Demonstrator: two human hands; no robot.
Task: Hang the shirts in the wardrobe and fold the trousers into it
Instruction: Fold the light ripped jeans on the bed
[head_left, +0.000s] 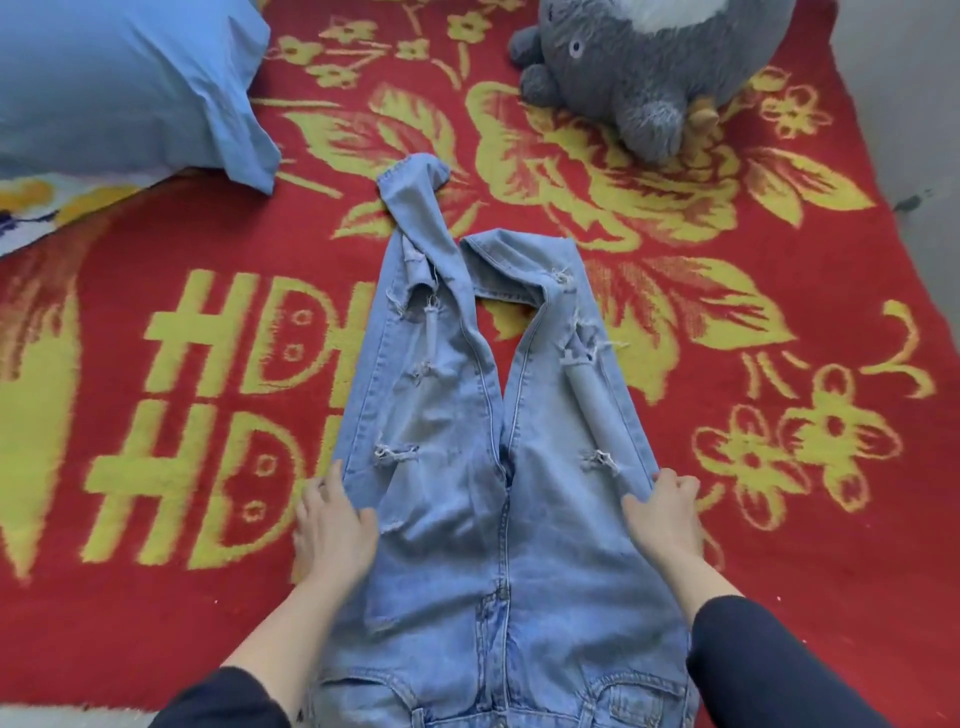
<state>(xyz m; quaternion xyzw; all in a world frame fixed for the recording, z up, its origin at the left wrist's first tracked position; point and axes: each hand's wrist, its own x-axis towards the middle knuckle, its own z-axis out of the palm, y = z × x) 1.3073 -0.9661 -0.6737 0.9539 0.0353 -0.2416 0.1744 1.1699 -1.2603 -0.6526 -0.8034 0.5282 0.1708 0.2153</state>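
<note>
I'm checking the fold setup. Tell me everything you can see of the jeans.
The jeans are light blue denim with frayed rips down both legs. They lie front up on the red and yellow blanket, waistband nearest the person, legs pointing away, both hems crumpled. The left hand rests on one outer seam; the right hand pinches the other.

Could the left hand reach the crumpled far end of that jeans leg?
Probably yes: the left hand rests at the jeans edge, and only flat denim lies between it and the leg end.

A home bedroom: a red flowered blanket (675, 519), blue pillow (130, 83) and grey plush toy (649, 67).
</note>
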